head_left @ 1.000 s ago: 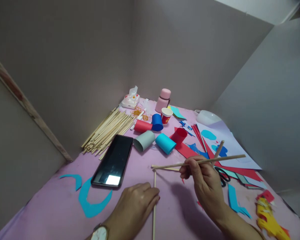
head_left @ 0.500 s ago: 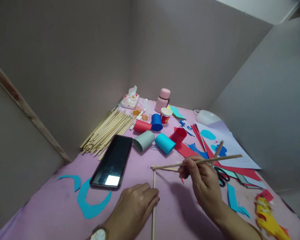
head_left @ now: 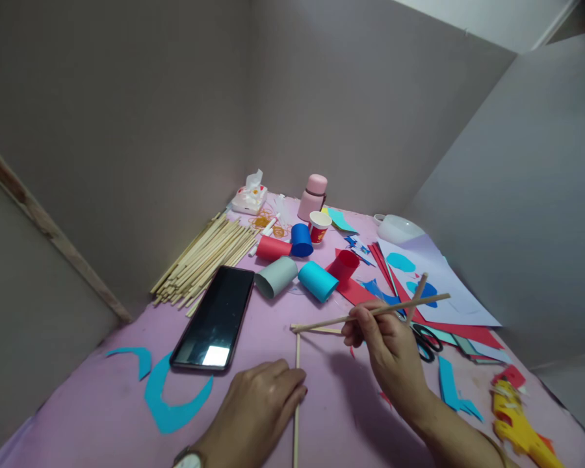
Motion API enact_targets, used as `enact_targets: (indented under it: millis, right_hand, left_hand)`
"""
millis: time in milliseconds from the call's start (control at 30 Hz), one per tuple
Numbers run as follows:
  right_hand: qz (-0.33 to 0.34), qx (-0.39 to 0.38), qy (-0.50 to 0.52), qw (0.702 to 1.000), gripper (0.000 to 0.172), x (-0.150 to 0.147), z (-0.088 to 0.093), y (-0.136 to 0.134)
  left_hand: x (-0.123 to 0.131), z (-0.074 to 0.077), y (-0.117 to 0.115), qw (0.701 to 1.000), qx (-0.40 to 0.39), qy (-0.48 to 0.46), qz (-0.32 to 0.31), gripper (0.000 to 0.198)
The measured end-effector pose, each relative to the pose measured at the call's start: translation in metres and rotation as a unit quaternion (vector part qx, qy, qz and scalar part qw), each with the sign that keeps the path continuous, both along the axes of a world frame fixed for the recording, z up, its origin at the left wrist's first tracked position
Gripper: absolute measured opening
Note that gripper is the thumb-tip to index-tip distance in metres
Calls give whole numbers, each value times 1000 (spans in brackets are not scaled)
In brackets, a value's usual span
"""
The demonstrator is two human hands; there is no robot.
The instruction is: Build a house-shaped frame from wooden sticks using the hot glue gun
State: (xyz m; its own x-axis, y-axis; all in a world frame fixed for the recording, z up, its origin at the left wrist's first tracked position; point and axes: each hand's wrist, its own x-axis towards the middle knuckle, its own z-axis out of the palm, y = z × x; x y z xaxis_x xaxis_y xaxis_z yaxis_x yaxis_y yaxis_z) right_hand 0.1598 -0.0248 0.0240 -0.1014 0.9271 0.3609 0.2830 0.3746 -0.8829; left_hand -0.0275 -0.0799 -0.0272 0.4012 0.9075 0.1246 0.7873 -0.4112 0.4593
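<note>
My left hand (head_left: 260, 406) rests on the pink table cover, its fingers closed over a thin wooden stick (head_left: 296, 429) that lies pointing away from me. My right hand (head_left: 390, 354) pinches two more wooden sticks, an upper stick (head_left: 322, 322) and a lower stick (head_left: 418, 296), which spread apart behind the hand. Their left ends come together at the far end of the stick under my left hand. Whether the ends are joined or only touching, I cannot tell.
To the left lie a phone (head_left: 214, 318), a pile of wooden sticks (head_left: 209, 260) and a blue paper offcut (head_left: 168, 409). Paper tubes, including a light blue tube (head_left: 318, 281), lie ahead. Scissors (head_left: 426, 341) and a yellow glue gun (head_left: 517, 419) are at right.
The view has shifted slightly. The right end of the upper stick in my right hand has swung a little left, while its left end stays at the tip of the lying stick.
</note>
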Motion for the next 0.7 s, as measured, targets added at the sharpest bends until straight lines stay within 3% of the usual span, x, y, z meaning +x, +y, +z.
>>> enact_targets:
  millis: [433, 700]
  right_hand:
    - [-17, -22, -11, 1000, 36, -2, 3, 3]
    - [-10, -33, 18, 999, 34, -3, -3, 9]
  left_hand:
    - [-3, -4, 3, 998, 61, -18, -24, 20]
    - [-10, -10, 8, 984, 170, -46, -41, 20]
